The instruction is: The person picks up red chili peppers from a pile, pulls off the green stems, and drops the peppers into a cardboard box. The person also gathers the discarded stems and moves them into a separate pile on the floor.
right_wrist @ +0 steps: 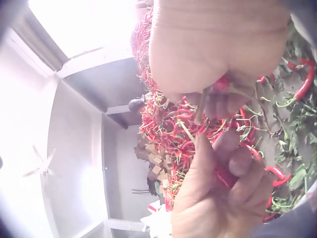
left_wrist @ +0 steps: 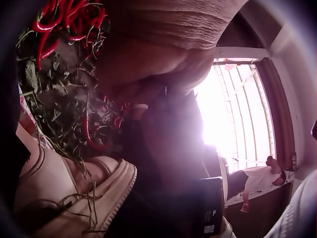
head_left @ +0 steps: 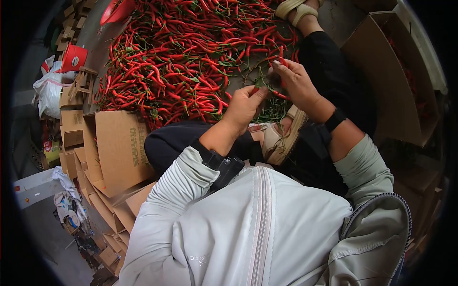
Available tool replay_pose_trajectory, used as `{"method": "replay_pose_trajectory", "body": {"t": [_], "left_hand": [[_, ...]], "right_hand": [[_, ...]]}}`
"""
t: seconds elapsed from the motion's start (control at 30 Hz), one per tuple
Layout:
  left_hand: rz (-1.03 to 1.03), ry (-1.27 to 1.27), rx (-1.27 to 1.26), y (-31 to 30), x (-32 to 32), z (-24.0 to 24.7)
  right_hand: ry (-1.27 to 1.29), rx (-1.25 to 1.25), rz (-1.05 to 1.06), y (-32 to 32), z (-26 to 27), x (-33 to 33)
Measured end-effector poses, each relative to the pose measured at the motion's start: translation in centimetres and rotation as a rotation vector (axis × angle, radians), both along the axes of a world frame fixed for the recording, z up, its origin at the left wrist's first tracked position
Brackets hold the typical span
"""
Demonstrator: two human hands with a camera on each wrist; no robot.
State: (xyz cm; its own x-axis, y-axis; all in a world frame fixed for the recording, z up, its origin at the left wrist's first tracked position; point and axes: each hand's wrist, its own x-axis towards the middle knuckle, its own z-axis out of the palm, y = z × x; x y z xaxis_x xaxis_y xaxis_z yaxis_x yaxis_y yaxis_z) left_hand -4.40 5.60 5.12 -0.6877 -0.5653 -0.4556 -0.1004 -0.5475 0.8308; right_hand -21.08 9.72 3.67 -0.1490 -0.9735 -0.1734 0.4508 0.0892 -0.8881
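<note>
In the head view, my left hand (head_left: 242, 108) and right hand (head_left: 299, 86) work close together over the near edge of a big heap of red chili peppers (head_left: 176, 62). The left hand's curled fingers hold a red chili pepper (right_wrist: 225, 177), seen in the right wrist view. My right hand grips another red chili (right_wrist: 222, 83), mostly covered by the palm and fingers. Thin green stems (right_wrist: 202, 106) show between the two hands. Leaves and stems (head_left: 274, 110) lie on the floor below. In the left wrist view the left hand's fingertips are in shadow.
Cardboard boxes stand at the left (head_left: 121, 150) and right (head_left: 396, 76), the right one with red chilies inside. A sandalled foot (head_left: 281, 143) is just below the hands, another (head_left: 300, 12) beyond them. Red bucket (head_left: 75, 58) and white sack (head_left: 48, 93) are far left.
</note>
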Motion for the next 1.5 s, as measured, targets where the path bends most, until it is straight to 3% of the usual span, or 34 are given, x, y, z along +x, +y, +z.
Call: {"method": "replay_pose_trajectory", "body": {"t": [0.03, 0.1, 0.2, 0.4, 0.53, 0.6, 0.7, 0.83, 0.87, 0.9, 0.93, 0.97, 1.0, 1.07, 1.1, 1.17, 1.2, 1.27, 1.33, 1.5], "left_hand": [[0.0, 0.001, -0.001, 0.0, 0.0, -0.4], [0.19, 0.139, 0.04, -0.1, -0.1, -1.2], [0.211, 0.156, 0.063, -0.2, 0.2, -1.0], [0.15, 0.028, -0.055, 0.2, -0.9, -1.4], [0.236, -0.049, -0.062, 0.5, -1.4, -1.3], [0.088, 0.031, -0.121, 0.4, -1.6, -2.3], [0.029, 0.124, -0.239, 1.0, -1.8, -2.7], [-0.07, 0.075, 0.044, 0.2, -0.2, -0.9], [-0.053, 0.088, 0.049, -0.1, 0.4, -1.5], [-0.136, -0.001, -0.142, -0.6, 1.0, -2.6], [-0.217, -0.094, -0.33, -0.9, 1.8, -3.3], [-0.201, -0.083, -0.324, -1.2, 2.7, -3.9], [-0.216, -0.135, -0.397, -1.6, 4.0, -4.2], [-0.22, -0.178, -0.464, -2.5, 6.4, -4.6], [-0.19, -0.259, -0.558, -3.2, 7.6, -4.7], [-0.074, -0.354, -0.739, -4.4, 8.8, -5.7], [-0.084, -0.443, -0.85, -5.2, 8.9, -4.9], [-0.081, -0.528, -0.95, -6.6, 8.9, -3.4], [-0.146, -0.718, -0.925, -7.8, 9.1, -3.0], [-0.303, -0.875, -0.973, -8.0, 9.0, -5.6]], "right_hand": [[0.001, -0.001, 0.0, 0.0, 0.1, 0.0], [0.0, 0.079, -0.015, 0.0, 0.7, 0.4], [0.03, 0.086, 0.089, 0.6, 2.5, 1.2], [0.328, 0.045, 0.023, 0.0, 1.4, 1.2], [0.381, 0.071, 0.027, 0.2, 1.5, 1.4], [0.521, 0.125, 0.208, 0.4, 2.0, 1.5], [0.621, 0.153, 0.368, 0.3, 0.2, 1.0], [0.398, 0.147, 0.4, 0.7, -1.4, 1.4], [0.288, 0.126, 0.354, 0.7, -2.4, 1.7], [0.301, 0.131, 0.37, 0.5, -2.3, 1.4], [0.654, 0.192, 0.392, 0.3, -2.2, 1.0], [1.009, 0.247, 0.404, 0.1, -2.1, 0.7], [1.021, 0.248, 0.418, 0.1, -2.2, 0.5], [1.494, -0.012, 0.293, 0.0, -2.7, 0.4], [1.506, -0.012, 0.306, -0.2, -2.6, 0.5], [1.644, 0.243, 0.428, -0.5, -2.4, 0.9], [1.656, 0.244, 0.442, -0.7, -2.8, 0.8], [1.751, 0.5, 0.568, -0.9, -4.1, 0.7], [1.769, 0.457, 0.605, -1.2, -4.5, 0.4], [1.724, 0.373, 0.653, -1.6, -5.2, -0.2]]}}
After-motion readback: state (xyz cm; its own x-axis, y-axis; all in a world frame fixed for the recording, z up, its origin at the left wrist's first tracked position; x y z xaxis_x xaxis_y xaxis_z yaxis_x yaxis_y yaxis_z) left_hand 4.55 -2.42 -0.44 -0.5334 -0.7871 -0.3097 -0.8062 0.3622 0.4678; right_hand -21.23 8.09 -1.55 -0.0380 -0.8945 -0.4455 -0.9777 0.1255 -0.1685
